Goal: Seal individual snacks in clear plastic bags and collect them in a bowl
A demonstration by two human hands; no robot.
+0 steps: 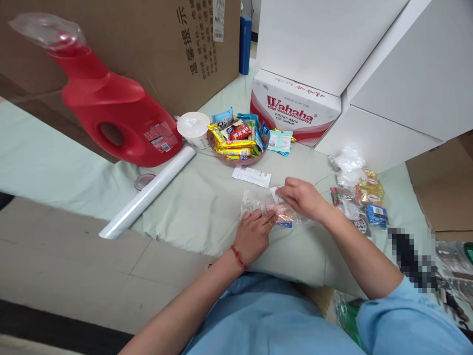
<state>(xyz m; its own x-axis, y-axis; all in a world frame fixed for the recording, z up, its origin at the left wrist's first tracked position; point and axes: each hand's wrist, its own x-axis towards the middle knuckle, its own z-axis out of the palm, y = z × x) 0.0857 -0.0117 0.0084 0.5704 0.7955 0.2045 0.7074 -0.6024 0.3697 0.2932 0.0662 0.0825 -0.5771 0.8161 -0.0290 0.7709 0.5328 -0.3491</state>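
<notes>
A clear plastic bag [251, 198] lies on the green cloth in front of me, with a pink-and-blue snack packet [284, 214] inside. My left hand [254, 234] rests on the bag, fingers stretched out and pressing near the packet. Just above the bag, my right hand [301, 197] is closed in a pinch on a small white slip [275, 195]. Part of the slip is hidden behind the fingers. Beyond the bag lies a flat white packet [251, 176] with printing on it. A bowl [238, 160] heaped with wrapped snacks stands farther back.
A red jug [121, 113], a white tub [193, 129] and a clear-wrapped roll [148, 193] are on the left. A Wahaba carton [295, 108] stands behind. Bagged snacks [369, 192] lie at right, and a teal packet [281, 141] beside the bowl.
</notes>
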